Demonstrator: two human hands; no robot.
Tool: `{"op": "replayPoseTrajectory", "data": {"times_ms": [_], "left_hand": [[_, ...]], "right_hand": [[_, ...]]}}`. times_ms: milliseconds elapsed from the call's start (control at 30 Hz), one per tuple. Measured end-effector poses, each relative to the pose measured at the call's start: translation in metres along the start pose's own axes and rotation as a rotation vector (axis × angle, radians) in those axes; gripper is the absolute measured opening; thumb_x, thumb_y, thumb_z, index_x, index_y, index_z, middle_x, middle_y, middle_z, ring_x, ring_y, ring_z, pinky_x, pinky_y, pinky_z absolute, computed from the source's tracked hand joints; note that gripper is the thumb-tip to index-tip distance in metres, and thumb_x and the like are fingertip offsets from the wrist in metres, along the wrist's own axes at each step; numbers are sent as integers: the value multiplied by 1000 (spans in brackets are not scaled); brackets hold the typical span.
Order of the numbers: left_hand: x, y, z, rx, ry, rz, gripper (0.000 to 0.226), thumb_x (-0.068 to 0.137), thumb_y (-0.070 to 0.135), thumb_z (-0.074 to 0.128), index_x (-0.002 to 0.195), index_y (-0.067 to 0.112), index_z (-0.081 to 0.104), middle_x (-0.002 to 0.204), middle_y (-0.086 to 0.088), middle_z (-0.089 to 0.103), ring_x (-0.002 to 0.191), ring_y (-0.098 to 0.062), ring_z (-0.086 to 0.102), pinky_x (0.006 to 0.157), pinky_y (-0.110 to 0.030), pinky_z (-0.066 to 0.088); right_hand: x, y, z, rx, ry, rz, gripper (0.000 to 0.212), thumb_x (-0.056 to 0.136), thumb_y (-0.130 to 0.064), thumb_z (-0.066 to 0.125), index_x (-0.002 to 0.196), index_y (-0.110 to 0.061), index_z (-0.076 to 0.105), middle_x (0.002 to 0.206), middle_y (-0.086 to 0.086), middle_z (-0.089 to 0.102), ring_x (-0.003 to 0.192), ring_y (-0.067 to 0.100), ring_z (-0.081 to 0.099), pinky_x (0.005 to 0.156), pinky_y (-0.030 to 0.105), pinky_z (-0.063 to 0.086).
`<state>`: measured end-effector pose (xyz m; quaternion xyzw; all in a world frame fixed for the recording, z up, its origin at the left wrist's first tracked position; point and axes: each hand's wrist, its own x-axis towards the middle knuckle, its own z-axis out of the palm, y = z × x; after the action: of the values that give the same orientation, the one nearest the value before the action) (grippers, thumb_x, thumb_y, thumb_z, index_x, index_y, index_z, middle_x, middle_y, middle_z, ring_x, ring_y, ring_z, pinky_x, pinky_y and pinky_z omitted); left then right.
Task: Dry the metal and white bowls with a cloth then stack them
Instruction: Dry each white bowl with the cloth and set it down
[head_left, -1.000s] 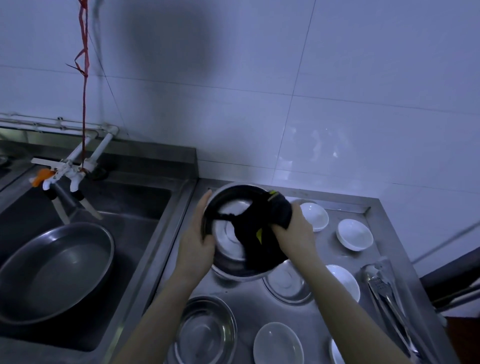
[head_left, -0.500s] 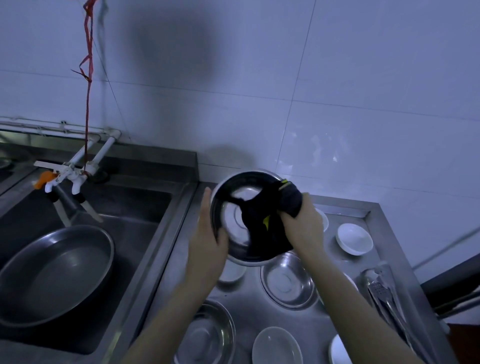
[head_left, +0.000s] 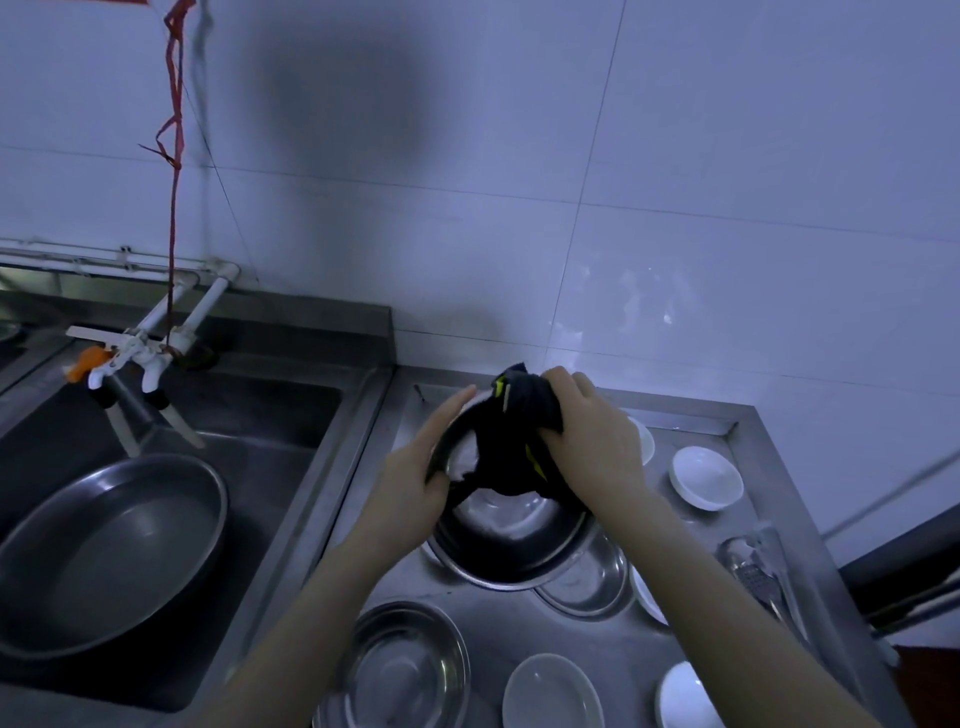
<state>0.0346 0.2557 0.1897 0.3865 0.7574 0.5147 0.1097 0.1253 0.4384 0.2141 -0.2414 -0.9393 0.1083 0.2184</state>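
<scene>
Head view: left hand (head_left: 410, 493) grips the left rim of a shiny metal bowl (head_left: 511, 535), tilted with its opening toward the camera, above the steel counter (head_left: 613, 644). Right hand (head_left: 592, 447), fingers curled, presses a black cloth (head_left: 511, 441) inside it. White bowls (head_left: 705, 477) and another metal bowl (head_left: 400, 675) sit around.

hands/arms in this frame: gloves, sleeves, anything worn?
Nothing worn that shows. The left hand and right hand are bare, without gloves. Both forearms are bare down to the frame edge, with no sleeve, watch, ring or marking visible in the dim light.
</scene>
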Motion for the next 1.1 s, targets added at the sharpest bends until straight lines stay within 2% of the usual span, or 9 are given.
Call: {"op": "replayPoseTrajectory", "data": {"times_ms": [133,233,400,500,567,667,767,1000,1100], "left_hand": [[-5,-4,1,-115,265,11,89,78,-21,48,143,40,41,130,41,50,124,15,47,100,-6,37],[-7,0,-1,-61,268,-22,84,80,-21,47,147,29,41,117,49,51,110,24,48,87,2,36],[3,-4,-11,181,-159,33,95,80,-12,47,141,60,33,127,13,63,105,-2,62,91,-9,46],[12,1,-10,225,-198,43,87,90,-6,47,146,57,25,118,4,66,87,5,64,81,-9,46],[12,4,-7,235,-7,21,78,96,0,48,148,52,19,114,3,64,83,8,58,77,-8,39],[-4,4,9,114,275,6,85,91,-5,53,151,41,14,133,30,41,110,25,39,88,3,29],[-17,-1,22,6,291,-83,94,85,-12,50,151,44,12,132,39,31,110,37,31,85,10,25],[-6,-2,-3,117,-203,-8,91,81,-13,49,148,46,30,135,17,51,119,3,49,89,4,33],[-2,2,-5,70,-121,16,90,81,-16,44,146,45,37,136,16,57,117,9,54,94,-5,41]], "right_hand": [[-17,3,12,495,-33,431,31,81,-21,65,107,-19,48,95,1,61,91,28,59,71,35,42],[-31,5,23,596,-117,555,40,77,-20,71,110,-18,48,98,2,63,98,28,60,79,35,45],[-17,6,7,161,-130,88,30,85,-23,59,111,-23,44,104,1,58,86,32,60,62,37,45],[-6,-1,2,-27,-130,-117,26,89,-26,55,112,-21,43,106,0,57,78,33,60,55,32,36],[-4,0,5,37,-49,5,23,88,-21,54,108,-20,44,102,2,59,78,34,59,57,35,39],[-11,0,10,499,14,455,25,83,-23,63,99,-22,44,91,1,61,86,29,58,69,35,41],[-28,0,21,623,4,615,30,79,-22,67,101,-19,47,90,-1,61,90,27,58,70,31,36],[-8,4,5,-20,-163,-81,33,85,-24,59,116,-23,47,110,0,57,87,33,60,59,35,40],[1,-8,0,-74,-115,-146,30,88,-25,56,117,-23,45,109,-2,53,88,31,57,58,32,30]]}}
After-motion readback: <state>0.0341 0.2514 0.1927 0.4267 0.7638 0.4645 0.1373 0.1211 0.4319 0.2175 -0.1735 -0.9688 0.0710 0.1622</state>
